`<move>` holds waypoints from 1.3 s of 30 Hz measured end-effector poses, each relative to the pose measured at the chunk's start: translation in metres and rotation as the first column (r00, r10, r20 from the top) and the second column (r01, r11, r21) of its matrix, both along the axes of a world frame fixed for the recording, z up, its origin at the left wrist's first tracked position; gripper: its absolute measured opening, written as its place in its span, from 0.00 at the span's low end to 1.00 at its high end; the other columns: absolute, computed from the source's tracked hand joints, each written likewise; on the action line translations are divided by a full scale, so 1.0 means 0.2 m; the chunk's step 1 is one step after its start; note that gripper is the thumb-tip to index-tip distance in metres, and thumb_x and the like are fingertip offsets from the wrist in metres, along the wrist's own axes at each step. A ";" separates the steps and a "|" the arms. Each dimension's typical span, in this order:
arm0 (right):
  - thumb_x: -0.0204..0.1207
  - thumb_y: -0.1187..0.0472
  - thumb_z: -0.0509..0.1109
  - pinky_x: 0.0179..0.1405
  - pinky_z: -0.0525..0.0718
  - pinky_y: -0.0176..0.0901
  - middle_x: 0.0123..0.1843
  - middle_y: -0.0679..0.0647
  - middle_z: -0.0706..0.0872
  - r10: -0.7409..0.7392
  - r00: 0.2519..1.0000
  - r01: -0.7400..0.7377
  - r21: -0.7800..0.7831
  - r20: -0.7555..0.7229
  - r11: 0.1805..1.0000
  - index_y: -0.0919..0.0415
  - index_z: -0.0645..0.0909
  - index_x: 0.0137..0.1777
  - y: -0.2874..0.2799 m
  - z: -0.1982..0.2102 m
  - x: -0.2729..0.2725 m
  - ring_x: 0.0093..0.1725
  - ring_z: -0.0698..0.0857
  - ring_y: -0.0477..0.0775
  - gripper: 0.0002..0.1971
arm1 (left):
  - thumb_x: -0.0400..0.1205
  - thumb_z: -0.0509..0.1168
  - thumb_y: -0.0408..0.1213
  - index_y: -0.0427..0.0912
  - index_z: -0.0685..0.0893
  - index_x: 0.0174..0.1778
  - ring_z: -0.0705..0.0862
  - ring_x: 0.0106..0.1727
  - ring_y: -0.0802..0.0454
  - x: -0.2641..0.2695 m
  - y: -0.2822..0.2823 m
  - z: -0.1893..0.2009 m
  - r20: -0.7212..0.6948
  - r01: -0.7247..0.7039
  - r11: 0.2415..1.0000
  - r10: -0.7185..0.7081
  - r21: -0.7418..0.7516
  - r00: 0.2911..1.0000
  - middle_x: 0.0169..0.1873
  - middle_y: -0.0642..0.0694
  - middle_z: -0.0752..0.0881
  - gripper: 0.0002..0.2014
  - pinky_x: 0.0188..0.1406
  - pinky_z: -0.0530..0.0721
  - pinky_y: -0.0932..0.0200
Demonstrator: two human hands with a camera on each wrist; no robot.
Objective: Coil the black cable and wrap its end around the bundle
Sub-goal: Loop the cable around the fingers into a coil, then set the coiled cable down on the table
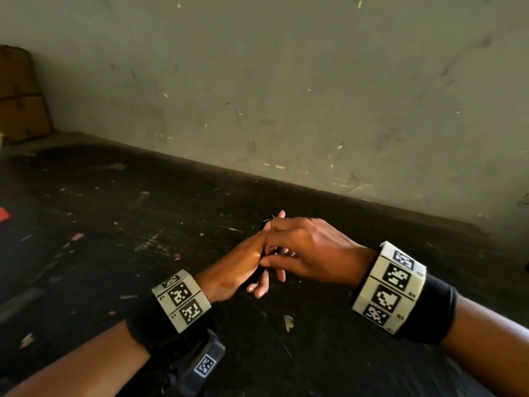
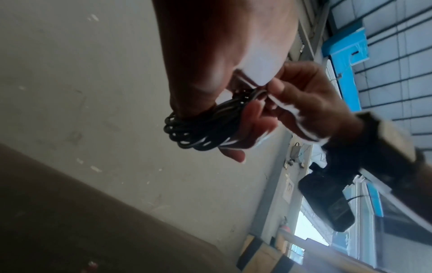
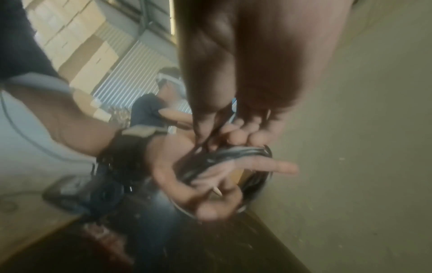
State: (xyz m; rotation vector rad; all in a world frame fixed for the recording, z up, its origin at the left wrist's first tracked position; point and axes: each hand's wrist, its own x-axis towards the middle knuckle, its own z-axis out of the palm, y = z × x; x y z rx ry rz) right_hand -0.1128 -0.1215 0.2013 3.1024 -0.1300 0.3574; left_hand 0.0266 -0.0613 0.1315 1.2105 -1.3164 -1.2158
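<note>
– dark tabletop (image 1: 114, 224), scuffed grey wall (image 1: 286, 81) behind, cardboard box (image 1: 20, 96) far left, well apart. hands meet above the table.
– left hand (image 1: 240, 262) pins the black cable (image 2: 198, 129) coil under its thumb; right hand (image 1: 312, 247) pinches a strand across it.
– keep that strand taut, i'd say, each turn snug on the bundle.
– wall's close behind; open room looks better rightward and toward the body.

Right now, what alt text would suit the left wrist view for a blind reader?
A coiled black cable is held between two hands before a grey wall. The left hand looms at top; the right hand pinches the cable.
</note>
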 end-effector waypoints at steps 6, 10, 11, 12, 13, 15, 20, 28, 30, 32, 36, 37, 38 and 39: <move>0.78 0.47 0.65 0.44 0.84 0.48 0.52 0.56 0.81 0.019 0.988 -0.007 -0.081 0.154 0.997 0.58 0.78 0.53 -0.02 -0.10 -0.02 0.45 0.81 0.52 0.14 | 0.83 0.42 0.61 0.40 0.79 0.46 0.71 0.14 0.56 0.01 0.04 0.00 -0.158 0.087 0.985 -0.063 0.151 0.985 0.29 0.40 0.83 0.30 0.11 0.60 0.66; 0.76 0.42 0.66 0.53 0.78 0.40 0.59 0.56 0.79 -0.074 0.970 0.081 -0.020 0.233 0.997 0.58 0.73 0.61 -0.01 -0.15 -0.01 0.54 0.79 0.51 0.23 | 0.83 0.42 0.61 0.44 0.78 0.53 0.70 0.12 0.57 0.03 0.06 0.00 -0.126 0.123 0.971 -0.099 0.207 0.987 0.33 0.38 0.84 0.27 0.10 0.58 0.66; 0.76 0.40 0.63 0.58 0.77 0.42 0.63 0.56 0.79 -0.092 0.973 0.095 -0.006 0.211 0.995 0.57 0.71 0.65 -0.01 -0.17 -0.01 0.59 0.78 0.51 0.26 | 0.84 0.42 0.60 0.44 0.77 0.52 0.69 0.11 0.57 0.03 0.08 -0.01 -0.120 0.135 0.968 -0.112 0.211 0.986 0.33 0.38 0.84 0.27 0.11 0.57 0.65; 0.77 0.39 0.60 0.64 0.75 0.44 0.65 0.57 0.79 -0.099 0.979 0.100 0.007 0.179 0.995 0.58 0.69 0.69 0.00 -0.19 0.00 0.63 0.78 0.52 0.28 | 0.84 0.42 0.59 0.43 0.77 0.50 0.68 0.11 0.58 0.03 0.09 -0.02 -0.122 0.147 0.967 -0.124 0.209 0.985 0.33 0.38 0.84 0.27 0.12 0.55 0.63; 0.78 0.38 0.57 0.68 0.74 0.47 0.65 0.57 0.80 -0.102 0.984 0.099 0.031 0.144 0.995 0.58 0.68 0.71 0.00 -0.22 0.00 0.65 0.78 0.54 0.29 | 0.84 0.42 0.58 0.41 0.77 0.48 0.66 0.12 0.57 0.04 0.10 -0.03 -0.130 0.158 0.965 -0.133 0.208 0.983 0.32 0.39 0.83 0.27 0.13 0.53 0.62; 0.79 0.38 0.51 0.69 0.74 0.49 0.62 0.57 0.84 -0.106 0.989 0.096 0.099 0.100 0.990 0.59 0.70 0.71 0.02 -0.27 0.02 0.63 0.81 0.55 0.30 | 0.85 0.43 0.57 0.38 0.77 0.44 0.65 0.12 0.57 0.06 0.12 -0.06 -0.151 0.156 0.963 -0.124 0.221 0.981 0.29 0.39 0.81 0.27 0.13 0.52 0.63; 0.81 0.42 0.48 0.61 0.70 0.37 0.60 0.55 0.85 -0.140 0.984 0.112 0.232 0.106 0.966 0.59 0.73 0.70 0.06 -0.42 0.10 0.57 0.83 0.52 0.27 | 0.84 0.48 0.53 0.37 0.76 0.39 0.61 0.10 0.58 0.09 0.16 -0.14 -0.241 0.034 0.954 0.040 0.297 0.970 0.22 0.43 0.74 0.23 0.09 0.49 0.67; 0.82 0.40 0.38 0.35 0.80 0.47 0.40 0.58 0.88 -0.226 0.954 0.182 0.218 0.196 0.959 0.63 0.82 0.46 0.09 -0.69 0.25 0.36 0.86 0.60 0.35 | 0.84 0.51 0.39 0.42 0.73 0.27 0.59 0.08 0.60 0.21 0.19 -0.29 -0.247 -0.194 0.867 0.335 0.459 0.909 0.18 0.48 0.71 0.18 0.09 0.50 0.71; 0.83 0.41 0.37 0.28 0.78 0.44 0.33 0.57 0.87 -0.199 0.952 0.160 0.176 0.233 0.971 0.62 0.80 0.39 0.09 -0.74 0.29 0.29 0.84 0.59 0.34 | 0.84 0.52 0.37 0.41 0.74 0.28 0.60 0.08 0.60 0.23 0.20 -0.33 -0.219 -0.269 0.835 0.411 0.480 0.885 0.17 0.48 0.72 0.17 0.09 0.51 0.72; 0.84 0.42 0.38 0.26 0.77 0.43 0.31 0.56 0.86 -0.177 0.951 0.134 0.175 0.254 0.975 0.62 0.79 0.37 0.09 -0.80 0.33 0.26 0.84 0.59 0.34 | 0.83 0.54 0.36 0.40 0.75 0.29 0.61 0.09 0.59 0.25 0.23 -0.37 -0.193 -0.340 0.809 0.475 0.480 0.858 0.17 0.47 0.72 0.16 0.10 0.52 0.71; 0.80 0.37 0.35 0.29 0.79 0.51 0.34 0.61 0.87 -0.226 0.951 0.152 0.317 0.213 0.936 0.64 0.79 0.40 0.13 -0.93 0.41 0.32 0.85 0.65 0.38 | 0.84 0.58 0.41 0.44 0.80 0.31 0.74 0.22 0.52 0.28 0.31 -0.45 0.018 -0.548 0.755 0.581 0.360 0.814 0.20 0.49 0.77 0.16 0.21 0.68 0.60; 0.79 0.36 0.35 0.28 0.79 0.51 0.33 0.61 0.86 -0.230 0.950 0.151 0.336 0.210 0.930 0.64 0.78 0.40 0.15 -0.96 0.42 0.31 0.85 0.65 0.38 | 0.85 0.58 0.43 0.45 0.81 0.30 0.77 0.26 0.51 0.28 0.34 -0.47 0.093 -0.597 0.734 0.603 0.324 0.792 0.21 0.50 0.79 0.17 0.25 0.71 0.59; 0.79 0.36 0.36 0.27 0.78 0.50 0.33 0.61 0.86 -0.225 0.952 0.142 0.354 0.206 0.925 0.64 0.78 0.39 0.17 -0.99 0.44 0.30 0.85 0.65 0.37 | 0.85 0.58 0.44 0.45 0.81 0.30 0.78 0.27 0.51 0.29 0.36 -0.49 0.135 -0.633 0.715 0.625 0.299 0.769 0.22 0.50 0.81 0.18 0.28 0.73 0.58; 0.79 0.36 0.37 0.26 0.77 0.50 0.32 0.61 0.86 -0.214 0.955 0.125 0.376 0.205 0.918 0.64 0.77 0.39 0.19 -1.02 0.46 0.30 0.84 0.65 0.36 | 0.85 0.58 0.45 0.44 0.81 0.30 0.78 0.28 0.51 0.29 0.39 -0.52 0.140 -0.662 0.690 0.654 0.293 0.744 0.24 0.49 0.82 0.18 0.28 0.73 0.58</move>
